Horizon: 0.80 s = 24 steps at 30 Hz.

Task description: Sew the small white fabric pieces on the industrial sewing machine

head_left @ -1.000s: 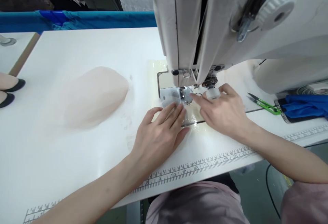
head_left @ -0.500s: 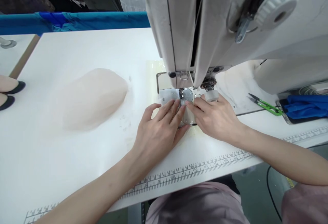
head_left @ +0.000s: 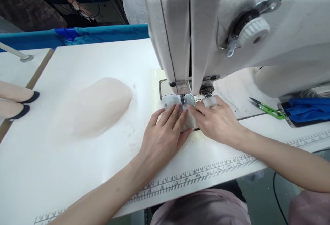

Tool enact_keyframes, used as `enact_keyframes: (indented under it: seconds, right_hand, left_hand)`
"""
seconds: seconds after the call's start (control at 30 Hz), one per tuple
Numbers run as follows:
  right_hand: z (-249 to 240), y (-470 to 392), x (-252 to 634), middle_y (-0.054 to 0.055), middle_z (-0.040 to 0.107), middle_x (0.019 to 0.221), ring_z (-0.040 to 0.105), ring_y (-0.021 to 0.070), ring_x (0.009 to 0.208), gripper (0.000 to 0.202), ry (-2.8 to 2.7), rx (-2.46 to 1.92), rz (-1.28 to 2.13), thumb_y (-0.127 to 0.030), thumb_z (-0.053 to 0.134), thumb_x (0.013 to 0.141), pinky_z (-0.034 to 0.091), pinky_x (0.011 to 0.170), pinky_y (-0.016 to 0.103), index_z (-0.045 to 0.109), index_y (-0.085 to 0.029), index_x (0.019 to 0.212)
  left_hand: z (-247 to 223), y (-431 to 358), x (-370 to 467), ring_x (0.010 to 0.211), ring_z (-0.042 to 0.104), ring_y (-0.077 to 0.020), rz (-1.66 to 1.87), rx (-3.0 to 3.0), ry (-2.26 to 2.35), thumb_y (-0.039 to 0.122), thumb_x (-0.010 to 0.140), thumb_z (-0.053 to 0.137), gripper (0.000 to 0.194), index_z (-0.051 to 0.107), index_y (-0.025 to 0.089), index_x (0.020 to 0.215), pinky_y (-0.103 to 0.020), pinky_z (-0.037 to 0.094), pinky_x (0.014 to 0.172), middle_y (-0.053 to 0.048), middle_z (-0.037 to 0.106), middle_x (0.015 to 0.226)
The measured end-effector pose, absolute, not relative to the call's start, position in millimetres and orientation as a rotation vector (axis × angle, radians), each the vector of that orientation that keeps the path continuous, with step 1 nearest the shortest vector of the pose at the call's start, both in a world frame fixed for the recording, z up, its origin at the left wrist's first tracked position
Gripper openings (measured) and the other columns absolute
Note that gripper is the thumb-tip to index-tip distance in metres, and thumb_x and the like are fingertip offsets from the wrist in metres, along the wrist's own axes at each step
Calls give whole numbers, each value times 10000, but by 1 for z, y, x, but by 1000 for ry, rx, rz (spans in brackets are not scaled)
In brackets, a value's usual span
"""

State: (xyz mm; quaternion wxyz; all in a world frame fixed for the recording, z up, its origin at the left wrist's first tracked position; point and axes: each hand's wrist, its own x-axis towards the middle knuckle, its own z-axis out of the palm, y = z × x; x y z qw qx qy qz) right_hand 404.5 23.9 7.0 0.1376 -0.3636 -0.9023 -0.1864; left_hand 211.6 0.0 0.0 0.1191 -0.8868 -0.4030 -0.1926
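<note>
My left hand (head_left: 163,132) lies palm down on the sewing machine's bed, its fingers spread a little and their tips just in front of the presser foot (head_left: 183,98). To its right, my right hand (head_left: 215,120) rests beside the foot with bent fingers, its index fingertip near the left fingertips. Whatever the right fingers press or pinch is too small to make out. The white sewing machine (head_left: 177,32) rises above both hands. Thin, pale material seems to lie under the fingertips, but its outline is unclear.
A sheer beige piece (head_left: 103,106) lies on the white table (head_left: 77,170) to the left. Green-handled snips (head_left: 268,109) and a blue cloth (head_left: 309,108) are at the right. A printed ruler (head_left: 175,183) follows the front edge. Two beige items with black ends (head_left: 19,101) sit far left.
The view has shifted, so the table and machine bed appear slightly lower and farther right. Both hands keep nearly the same place at the presser foot.
</note>
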Motion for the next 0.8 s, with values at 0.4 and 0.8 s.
enact_keyframes:
  seconds: [0.4, 0.8]
  right_hand:
    - [6, 24, 404, 65, 703, 945, 523, 164, 735, 265, -2597, -1045, -558, -104, 464, 892, 308, 733, 337, 684, -128, 1038]
    - [9, 23, 404, 42, 690, 835, 519, 156, 736, 259, -2553, -955, -603, -83, 470, 894, 301, 711, 321, 703, -142, 991]
  left_hand:
    - [3, -8, 215, 1140, 614, -314, -460, -2491, -1179, 352, 936, 519, 425, 602, 52, 1225, -444, 503, 932, -193, 635, 1223]
    - [8, -14, 214, 1152, 606, -303, -468, -2518, -1169, 336, 935, 525, 379, 604, 90, 1213, -476, 475, 959, -114, 628, 1253]
